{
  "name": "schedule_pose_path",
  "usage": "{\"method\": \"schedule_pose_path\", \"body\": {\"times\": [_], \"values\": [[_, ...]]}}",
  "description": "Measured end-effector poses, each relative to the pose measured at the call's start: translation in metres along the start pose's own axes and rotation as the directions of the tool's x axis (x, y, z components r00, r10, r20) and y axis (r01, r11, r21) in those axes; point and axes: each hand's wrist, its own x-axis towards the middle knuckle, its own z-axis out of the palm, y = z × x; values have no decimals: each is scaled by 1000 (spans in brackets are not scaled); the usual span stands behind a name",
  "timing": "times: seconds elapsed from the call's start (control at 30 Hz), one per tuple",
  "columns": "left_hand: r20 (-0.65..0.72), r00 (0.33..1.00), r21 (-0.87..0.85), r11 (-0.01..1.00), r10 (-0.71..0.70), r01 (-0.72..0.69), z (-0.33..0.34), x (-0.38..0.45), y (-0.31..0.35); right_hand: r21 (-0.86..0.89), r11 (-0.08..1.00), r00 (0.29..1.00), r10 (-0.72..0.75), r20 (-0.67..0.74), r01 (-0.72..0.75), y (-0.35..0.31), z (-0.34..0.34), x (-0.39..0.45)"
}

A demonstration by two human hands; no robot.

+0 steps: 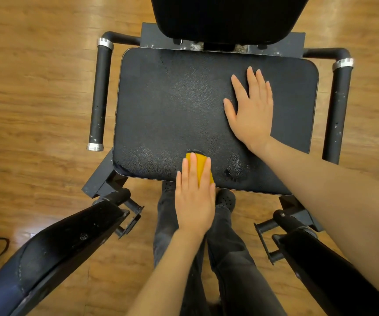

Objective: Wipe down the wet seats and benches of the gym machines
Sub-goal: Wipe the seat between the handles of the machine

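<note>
The left hand (195,197) lies flat, fingers straight, pressing a yellow cloth (201,166) onto the near edge of the black seat (172,106); nothing is gripped. The right hand (251,110) rests open, palm down, on the seat's right half — bracing, it seems. Wet beads and a small puddle (235,167) shine just right of the cloth along the near edge, with more sheen toward the near left corner. To do this pass well, I'd keep the palm flat and the pressure even, sweep sideways through the puddle in overlapping strokes, then lift the bracing hand to wipe beneath it — and turn the cloth if it looks soaked.
</note>
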Motion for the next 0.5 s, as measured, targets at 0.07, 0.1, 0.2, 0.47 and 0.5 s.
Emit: {"method": "schedule_pose_path", "body": {"times": [0.07,0.1,0.2,0.47,0.5], "values": [[20,996,55,994,89,-90,-4,6,-9,-2,1000,1000,0,8,0,0,0,0],[27,992,82,989,121,-123,-7,18,-13,-6,1000,1000,1,11,-1,0,0,0],[-43,998,71,997,43,-40,-23,78,-16,-21,1000,1000,7,24,-6,0,0,0],[-69,995,-25,997,-76,74,-30,108,-1,14,999,996,-47,73,46,12,-18,-14],[-66,995,-31,997,-69,67,-26,94,2,7,999,996,-54,71,53,17,-22,-21]]}}
